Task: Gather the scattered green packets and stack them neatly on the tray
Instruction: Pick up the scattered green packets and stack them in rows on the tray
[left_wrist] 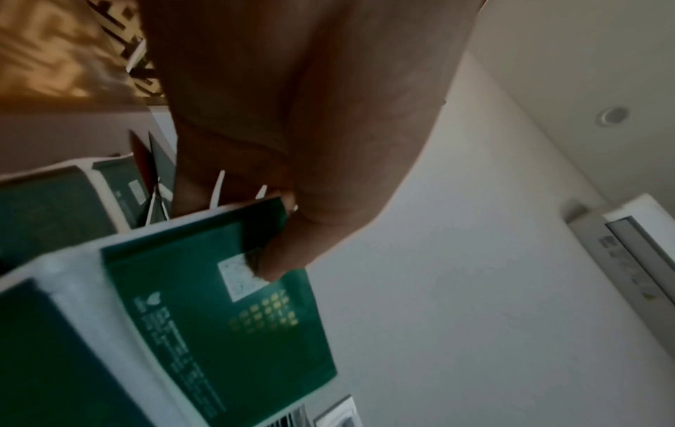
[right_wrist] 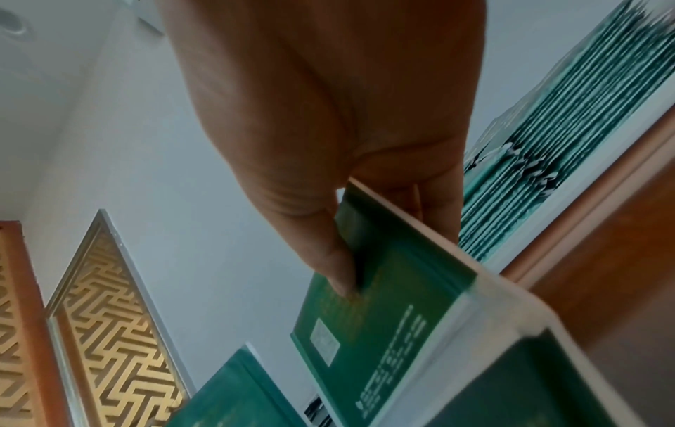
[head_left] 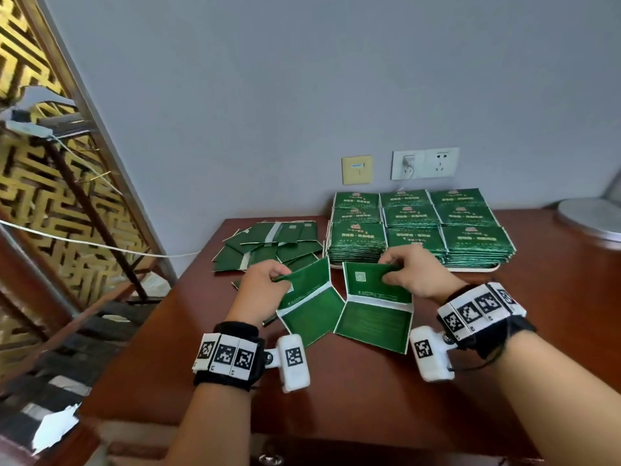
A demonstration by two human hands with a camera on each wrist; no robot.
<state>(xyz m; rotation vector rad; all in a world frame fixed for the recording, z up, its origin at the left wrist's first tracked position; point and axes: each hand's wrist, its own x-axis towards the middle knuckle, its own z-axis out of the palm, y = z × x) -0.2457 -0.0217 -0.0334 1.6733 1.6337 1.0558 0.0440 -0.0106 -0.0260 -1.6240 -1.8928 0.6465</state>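
Observation:
Each hand holds one flattened green packet above the brown table. My left hand [head_left: 268, 274] pinches the top edge of the left packet [head_left: 311, 301], thumb on its printed face [left_wrist: 233, 291]. My right hand [head_left: 408, 269] pinches the top edge of the right packet [head_left: 376, 307], seen close in the right wrist view [right_wrist: 380, 315]. Both packets hang unfolded, white crease across the middle. Behind the left hand lies a loose heap of scattered packets [head_left: 268, 245]. Neat stacks of green packets [head_left: 420, 227] fill the white tray [head_left: 477, 269] at the back, just beyond the right hand.
The wooden table [head_left: 353, 391] has its front edge near my forearms and its left edge by a gold lattice screen [head_left: 50, 203]. Wall sockets [head_left: 425, 163] sit above the tray. A round metal base [head_left: 591, 216] stands at far right.

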